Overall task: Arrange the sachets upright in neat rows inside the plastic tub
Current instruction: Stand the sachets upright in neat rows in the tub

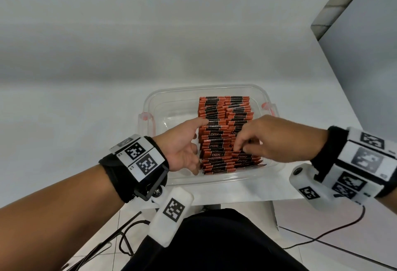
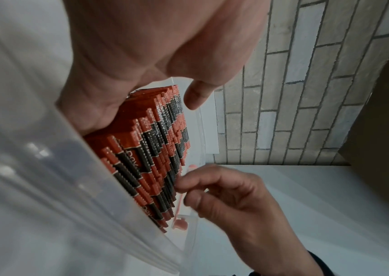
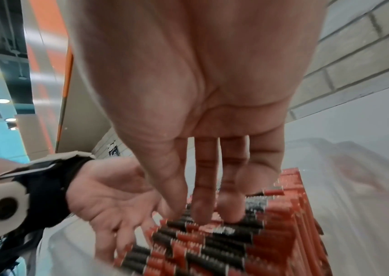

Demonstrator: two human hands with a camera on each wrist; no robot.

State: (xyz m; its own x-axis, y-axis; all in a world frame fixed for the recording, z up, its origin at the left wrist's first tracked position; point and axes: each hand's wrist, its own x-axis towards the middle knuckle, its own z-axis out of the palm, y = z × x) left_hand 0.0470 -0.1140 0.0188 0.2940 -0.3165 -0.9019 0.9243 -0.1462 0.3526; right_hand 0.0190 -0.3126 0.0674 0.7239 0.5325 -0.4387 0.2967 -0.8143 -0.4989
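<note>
Tub left half: bare floor inside the plastic tub (image 1: 150,100), open from above.
Tub right half: packed with upright sachets (image 1: 225,118) from far wall to near wall.
Left side of the rows: left hand (image 1: 184,143) flat against them, blocking it.
Over the near rows: right hand (image 1: 277,139), fingertips (image 3: 200,216) touching the sachet tops.
Table: white table (image 1: 86,66) open to the far and left.

The head camera looks steeply down from above at the clear plastic tub (image 1: 150,107) on the white table (image 1: 86,77), while both wrist cameras sit close along their palms, facing each other across the shared orange-and-black sachets (image 2: 151,149).
</note>
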